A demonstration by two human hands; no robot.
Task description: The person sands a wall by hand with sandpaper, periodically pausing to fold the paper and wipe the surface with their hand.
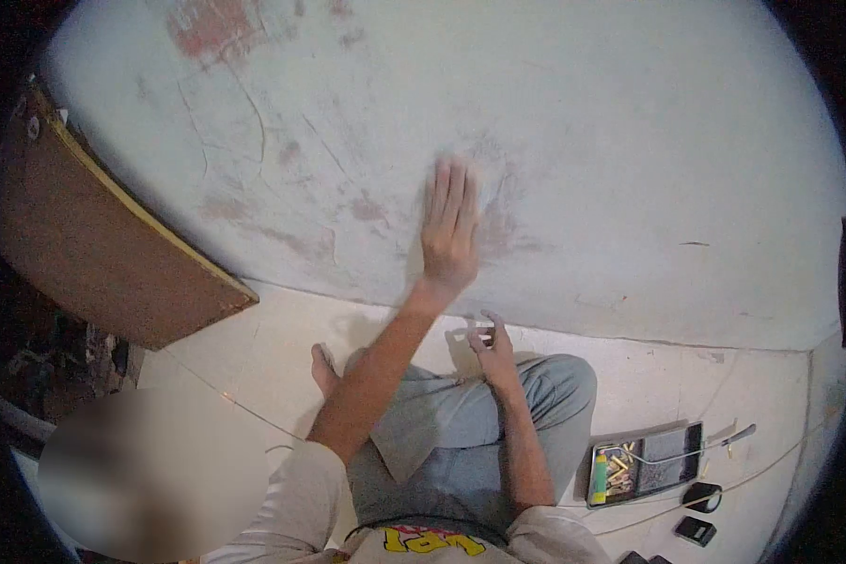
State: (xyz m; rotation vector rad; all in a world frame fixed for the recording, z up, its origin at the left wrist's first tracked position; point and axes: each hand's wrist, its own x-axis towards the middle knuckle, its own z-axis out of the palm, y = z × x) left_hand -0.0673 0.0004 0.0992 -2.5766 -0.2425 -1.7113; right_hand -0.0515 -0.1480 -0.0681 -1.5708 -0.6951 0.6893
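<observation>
My left hand [451, 226] lies with its fingers stretched out and close together against the pale wall [611, 150]. Nothing shows between this hand and the wall; whatever is under the palm is hidden. Around it the wall has grey smudges, cracks and reddish worn patches, the largest a red patch [211, 28] at the upper left. My right hand [493, 352] hovers by my bent knee near the foot of the wall. Its fingers are curved and apart, with nothing visible in them.
A brown board [113, 226] with a yellowish edge leans at the left. On the pale floor at the right stands a black tray [667, 461] holding small brass-coloured pieces. Two small dark objects, one a black box [696, 531], lie beside it. Thin cords cross the floor.
</observation>
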